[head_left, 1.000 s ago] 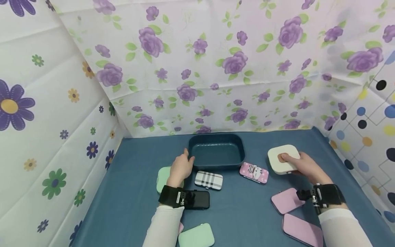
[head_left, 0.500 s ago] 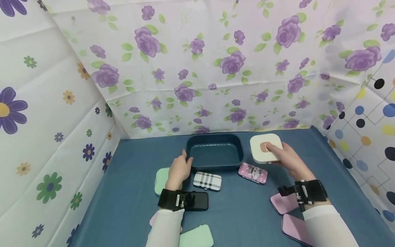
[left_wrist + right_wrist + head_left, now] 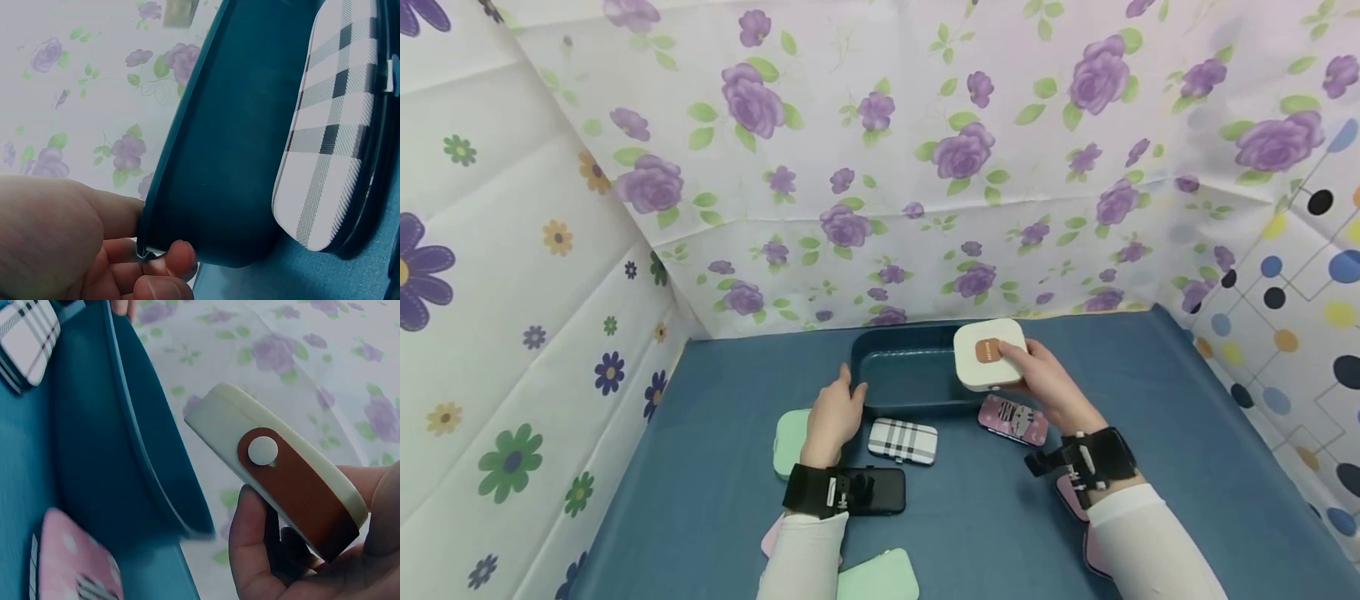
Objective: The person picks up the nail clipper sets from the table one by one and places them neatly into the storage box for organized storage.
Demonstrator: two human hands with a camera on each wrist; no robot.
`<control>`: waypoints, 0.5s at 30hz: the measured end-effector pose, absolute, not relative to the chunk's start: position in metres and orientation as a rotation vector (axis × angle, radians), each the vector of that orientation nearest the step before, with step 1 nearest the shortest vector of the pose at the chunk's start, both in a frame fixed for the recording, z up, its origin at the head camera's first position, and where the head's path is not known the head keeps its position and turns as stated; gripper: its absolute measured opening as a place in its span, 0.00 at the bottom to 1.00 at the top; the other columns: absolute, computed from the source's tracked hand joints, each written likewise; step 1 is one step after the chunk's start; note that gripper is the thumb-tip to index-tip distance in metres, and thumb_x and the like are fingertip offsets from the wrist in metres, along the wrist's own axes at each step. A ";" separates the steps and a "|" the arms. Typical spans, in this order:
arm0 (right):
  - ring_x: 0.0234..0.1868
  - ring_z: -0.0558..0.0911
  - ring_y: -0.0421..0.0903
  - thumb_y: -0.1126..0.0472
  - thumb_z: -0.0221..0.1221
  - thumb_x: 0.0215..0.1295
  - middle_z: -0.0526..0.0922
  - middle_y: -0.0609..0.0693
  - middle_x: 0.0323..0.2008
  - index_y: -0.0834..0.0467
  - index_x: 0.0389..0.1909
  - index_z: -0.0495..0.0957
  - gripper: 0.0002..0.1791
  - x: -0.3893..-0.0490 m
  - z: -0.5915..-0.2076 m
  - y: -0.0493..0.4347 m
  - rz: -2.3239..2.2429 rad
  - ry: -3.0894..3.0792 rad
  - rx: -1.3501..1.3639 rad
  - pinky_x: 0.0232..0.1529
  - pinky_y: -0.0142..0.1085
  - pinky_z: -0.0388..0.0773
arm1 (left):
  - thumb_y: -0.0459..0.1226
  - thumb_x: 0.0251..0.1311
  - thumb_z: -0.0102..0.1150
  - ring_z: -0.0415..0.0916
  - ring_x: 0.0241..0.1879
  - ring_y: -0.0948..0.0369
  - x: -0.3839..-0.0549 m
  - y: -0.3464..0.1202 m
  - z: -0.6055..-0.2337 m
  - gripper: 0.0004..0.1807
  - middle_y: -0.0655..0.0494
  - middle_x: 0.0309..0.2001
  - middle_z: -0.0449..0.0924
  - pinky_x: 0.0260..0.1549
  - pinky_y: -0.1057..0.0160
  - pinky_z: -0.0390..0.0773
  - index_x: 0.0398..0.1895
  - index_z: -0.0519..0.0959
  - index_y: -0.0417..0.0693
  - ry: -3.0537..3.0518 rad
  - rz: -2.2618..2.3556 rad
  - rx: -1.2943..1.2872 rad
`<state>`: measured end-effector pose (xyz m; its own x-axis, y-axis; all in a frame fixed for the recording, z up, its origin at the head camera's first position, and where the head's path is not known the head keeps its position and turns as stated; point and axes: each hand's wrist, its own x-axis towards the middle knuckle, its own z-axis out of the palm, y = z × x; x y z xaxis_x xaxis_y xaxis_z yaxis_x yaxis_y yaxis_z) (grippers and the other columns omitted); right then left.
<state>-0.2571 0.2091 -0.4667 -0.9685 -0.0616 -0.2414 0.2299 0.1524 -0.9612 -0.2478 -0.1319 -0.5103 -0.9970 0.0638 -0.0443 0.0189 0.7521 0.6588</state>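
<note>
My right hand holds a cream square case with a brown label, thumb on top, over the right end of a dark teal tray. In the right wrist view, a brown strap with a white snap crosses the case's side, and fingers support it from below. My left hand grips the tray's left end at the rim; the left wrist view shows its fingertips curled at that corner. A black-and-white plaid case and a pink cartoon case lie just in front of the tray.
Around my left forearm lie a mint case, a black case, a pink case and another mint case. Pink cases lie partly under my right forearm. Floral curtains stand behind the blue tabletop.
My right hand has carried the cream case leftward from the table's right side to over the tray's right end. The left hand stays at the tray's left end.
</note>
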 end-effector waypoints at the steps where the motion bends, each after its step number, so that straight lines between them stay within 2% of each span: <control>1: 0.48 0.85 0.41 0.41 0.53 0.84 0.71 0.67 0.68 0.67 0.83 0.50 0.44 -0.258 -0.468 0.205 -1.904 2.204 0.161 0.54 0.38 0.84 | 0.46 0.86 0.48 0.49 0.12 0.60 -0.248 -0.131 -0.510 0.36 0.52 0.15 0.67 0.16 0.58 0.57 0.86 0.54 0.37 2.885 1.082 0.069; 5: 0.48 0.86 0.43 0.42 0.54 0.84 0.73 0.67 0.66 0.67 0.82 0.53 0.43 -0.263 -0.472 0.187 -1.913 2.195 0.139 0.54 0.41 0.85 | 0.45 0.86 0.49 0.49 0.11 0.61 -0.250 -0.130 -0.510 0.36 0.52 0.14 0.68 0.15 0.59 0.56 0.85 0.55 0.35 2.895 1.094 0.069; 10: 0.49 0.87 0.47 0.44 0.56 0.84 0.73 0.67 0.65 0.67 0.80 0.56 0.40 -0.271 -0.478 0.163 -1.930 2.167 0.128 0.50 0.39 0.87 | 0.45 0.85 0.50 0.50 0.11 0.61 -0.251 -0.131 -0.510 0.36 0.51 0.14 0.68 0.15 0.60 0.57 0.85 0.54 0.35 2.877 1.095 0.062; 15: 0.55 0.86 0.53 0.45 0.56 0.84 0.72 0.66 0.67 0.64 0.83 0.53 0.41 -0.278 -0.483 0.139 -1.954 2.141 0.111 0.52 0.42 0.86 | 0.45 0.85 0.50 0.51 0.11 0.61 -0.252 -0.132 -0.509 0.36 0.50 0.16 0.70 0.15 0.60 0.58 0.84 0.55 0.35 2.874 1.084 0.053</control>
<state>-0.2784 0.1394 -0.4829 -0.9682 -0.1050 -0.2270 0.2165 0.1028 -0.9709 -0.2516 -0.1325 -0.5092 -0.9970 0.0568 -0.0525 0.0079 0.7505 0.6608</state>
